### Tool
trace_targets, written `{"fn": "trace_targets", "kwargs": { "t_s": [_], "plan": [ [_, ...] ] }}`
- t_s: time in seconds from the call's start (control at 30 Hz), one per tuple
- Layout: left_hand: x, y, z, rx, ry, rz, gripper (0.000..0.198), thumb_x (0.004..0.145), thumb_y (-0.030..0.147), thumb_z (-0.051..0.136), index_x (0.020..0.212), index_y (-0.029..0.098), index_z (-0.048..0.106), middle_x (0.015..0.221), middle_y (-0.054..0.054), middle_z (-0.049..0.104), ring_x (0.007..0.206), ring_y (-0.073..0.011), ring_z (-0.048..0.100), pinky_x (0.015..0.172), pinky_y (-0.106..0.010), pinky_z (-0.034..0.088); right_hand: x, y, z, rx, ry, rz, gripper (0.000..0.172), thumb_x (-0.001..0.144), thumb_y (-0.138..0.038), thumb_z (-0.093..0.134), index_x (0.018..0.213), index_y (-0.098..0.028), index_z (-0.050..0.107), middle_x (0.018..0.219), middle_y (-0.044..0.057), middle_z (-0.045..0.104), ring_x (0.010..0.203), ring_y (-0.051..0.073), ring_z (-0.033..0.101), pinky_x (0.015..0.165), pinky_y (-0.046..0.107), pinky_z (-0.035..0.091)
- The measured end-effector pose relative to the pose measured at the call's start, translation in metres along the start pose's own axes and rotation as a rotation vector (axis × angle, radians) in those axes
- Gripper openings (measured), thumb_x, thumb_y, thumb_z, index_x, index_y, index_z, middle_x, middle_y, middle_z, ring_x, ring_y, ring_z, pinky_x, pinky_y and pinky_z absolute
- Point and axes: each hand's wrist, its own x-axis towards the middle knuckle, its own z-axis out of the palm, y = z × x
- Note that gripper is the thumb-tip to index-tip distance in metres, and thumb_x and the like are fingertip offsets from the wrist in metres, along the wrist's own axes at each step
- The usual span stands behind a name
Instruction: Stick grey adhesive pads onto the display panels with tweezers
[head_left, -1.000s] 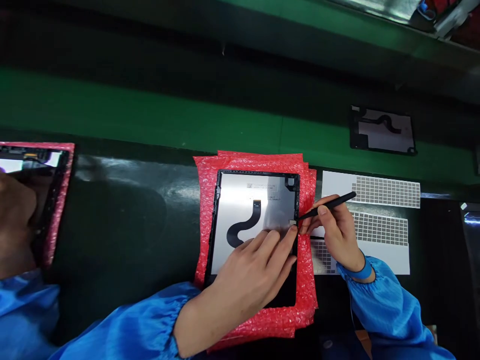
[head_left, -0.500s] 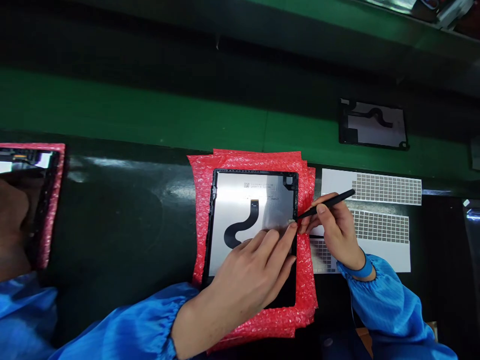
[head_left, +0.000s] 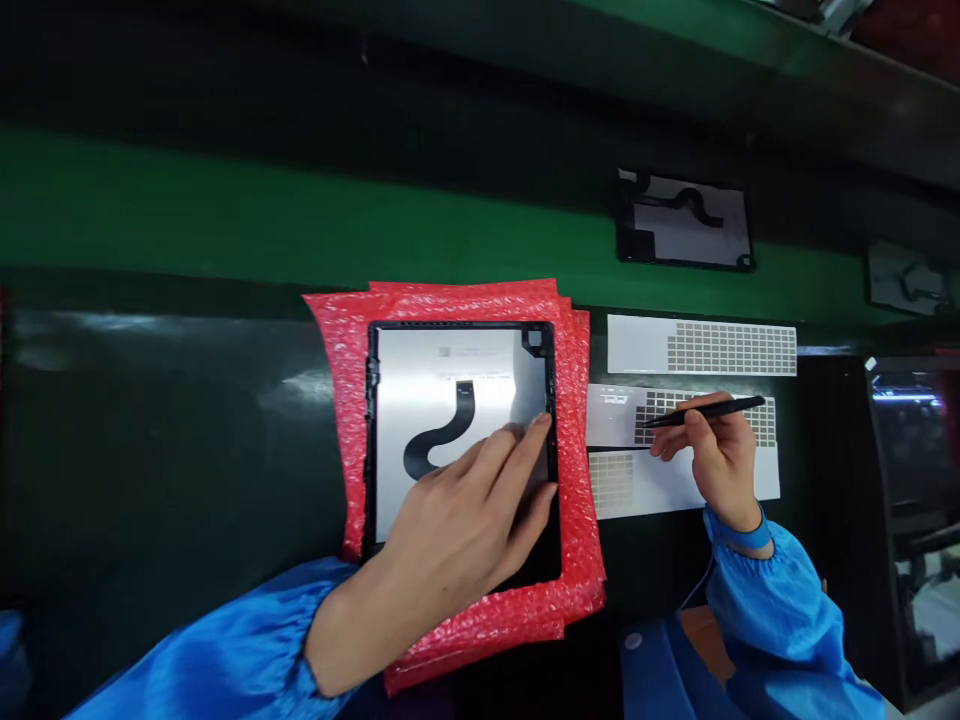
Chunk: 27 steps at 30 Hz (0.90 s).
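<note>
A tablet panel (head_left: 420,390) with a silver back and a black S-shaped flex cable (head_left: 442,432) lies on a stack of red bubble wrap (head_left: 337,400). My left hand (head_left: 465,520) rests flat on the panel's lower right, fingers stretched out, fingertips near its right edge. My right hand (head_left: 716,455) is closed on black tweezers (head_left: 705,411). Their tip hovers over the grid of small grey stickers on the middle white sheet (head_left: 675,415), right of the panel.
Three white sticker sheets lie right of the bubble wrap, the top sheet (head_left: 701,345) farthest back. A second panel (head_left: 684,220) sits on the green belt (head_left: 225,220) behind. Dark equipment (head_left: 911,450) stands at the far right.
My right hand has moved the tweezers away from the panel's right edge to the sticker sheet. The view has swung right, so the pink-framed panel at the left is out of sight.
</note>
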Motion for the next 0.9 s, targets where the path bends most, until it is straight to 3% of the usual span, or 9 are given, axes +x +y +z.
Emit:
{"fn": "trace_targets", "kwargs": {
  "t_s": [0.13,0.37,0.43,0.5,0.6,0.73,0.9],
  "plan": [
    [-0.001,0.001,0.003,0.024,-0.009,-0.007,0.049,0.102,0.029,0.054,0.146,0.008,0.051,0.099,-0.009,0.071,0.068,-0.0198,0.07,0.051,-0.03,0.044,-0.041,0.026,-0.028,-0.099,-0.023,0.072,0.026,0.106,-0.047,0.062,0.108,-0.021,0.059,0.075,0.004,0.078,0.061,0.022,0.077,0.051,0.032,0.063],
    [-0.003,0.002,0.0,0.036,-0.066,-0.044,0.056,0.104,0.036,0.053,0.154,0.012,0.045,0.104,-0.011,0.07,0.082,-0.025,0.072,0.052,-0.031,0.046,-0.078,0.045,-0.03,-0.135,-0.125,0.108,0.024,0.108,-0.045,0.06,0.106,-0.021,0.06,0.063,-0.001,0.071,0.059,0.02,0.076,0.054,0.03,0.063],
    [-0.005,0.011,-0.004,0.01,-0.044,0.001,0.057,0.104,0.038,0.055,0.153,0.009,0.047,0.112,-0.016,0.07,0.095,-0.0294,0.072,0.064,-0.036,0.055,-0.084,0.046,-0.03,-0.164,-0.138,0.104,0.023,0.108,-0.044,0.058,0.106,-0.021,0.06,0.062,-0.001,0.072,0.061,0.02,0.077,0.057,0.031,0.064],
    [-0.007,0.027,-0.005,-0.044,-0.052,0.15,0.055,0.103,0.039,0.057,0.146,0.006,0.054,0.129,-0.021,0.069,0.118,-0.0349,0.067,0.091,-0.045,0.057,-0.089,0.048,-0.03,-0.19,-0.148,0.093,0.022,0.108,-0.044,0.058,0.106,-0.022,0.06,0.065,0.0,0.074,0.062,0.021,0.078,0.057,0.031,0.064],
    [-0.011,0.057,0.001,-0.094,-0.195,0.402,0.063,0.102,0.053,0.056,0.141,0.005,0.064,0.152,-0.018,0.061,0.144,-0.0358,0.051,0.119,-0.049,0.041,-0.091,0.05,-0.029,-0.225,-0.149,0.064,0.023,0.107,-0.046,0.059,0.106,-0.022,0.06,0.065,0.001,0.074,0.063,0.022,0.079,0.058,0.031,0.065],
    [-0.014,0.078,0.021,0.004,-0.4,0.448,0.087,0.092,0.069,0.061,0.146,0.0,0.062,0.158,-0.023,0.055,0.149,-0.0383,0.048,0.126,-0.05,0.032,-0.089,0.05,-0.026,-0.241,-0.143,0.046,0.025,0.107,-0.047,0.058,0.108,-0.022,0.059,0.064,0.0,0.074,0.064,0.022,0.079,0.059,0.032,0.066],
    [-0.018,0.076,0.035,0.061,-0.49,0.47,0.094,0.089,0.07,0.063,0.148,-0.003,0.059,0.16,-0.026,0.05,0.151,-0.0439,0.044,0.129,-0.054,0.024,-0.09,0.05,-0.026,-0.236,-0.147,0.043,0.024,0.107,-0.047,0.058,0.109,-0.023,0.058,0.065,-0.001,0.072,0.066,0.021,0.079,0.065,0.033,0.068]
  ]
}}
